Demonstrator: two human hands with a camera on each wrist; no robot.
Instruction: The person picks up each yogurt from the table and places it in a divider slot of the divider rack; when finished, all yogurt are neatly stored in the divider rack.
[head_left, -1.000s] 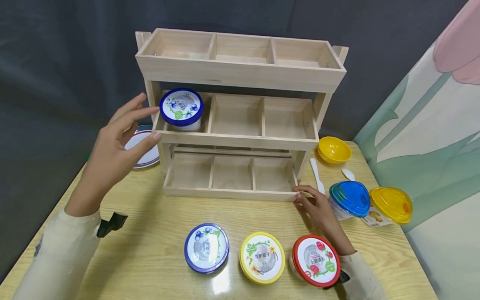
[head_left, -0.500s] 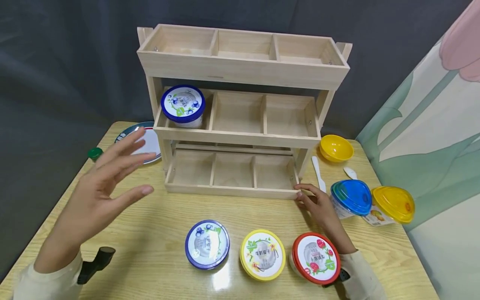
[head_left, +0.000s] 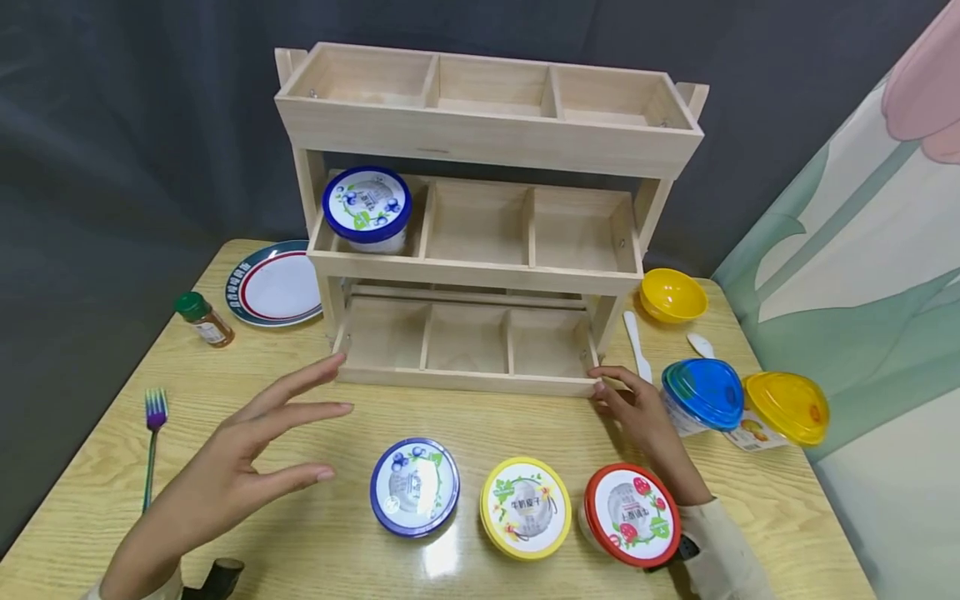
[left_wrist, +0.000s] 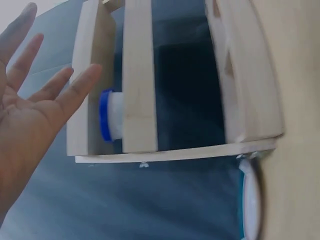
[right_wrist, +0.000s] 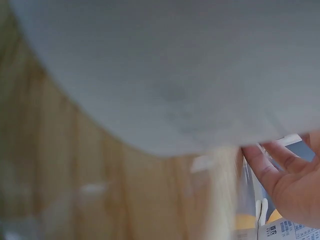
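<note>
Rack: wooden rack (head_left: 480,250) fills frame centre.
Left hand: left hand (head_left: 232,467), fingers spread, holding nothing, lower left.
Right hand: right hand (head_left: 637,417), relaxed fingertips touching rack's lower right corner.
Cup: blue-lidded cup (head_left: 414,487), upright, just right of left fingertips; left hand nearer.

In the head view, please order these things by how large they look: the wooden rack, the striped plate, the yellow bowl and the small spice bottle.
1. Wooden rack, by far the largest.
2. Striped plate.
3. Yellow bowl.
4. Spice bottle, the smallest.
All four stand at a similar depth on the table, so the order looks reliable.
</note>
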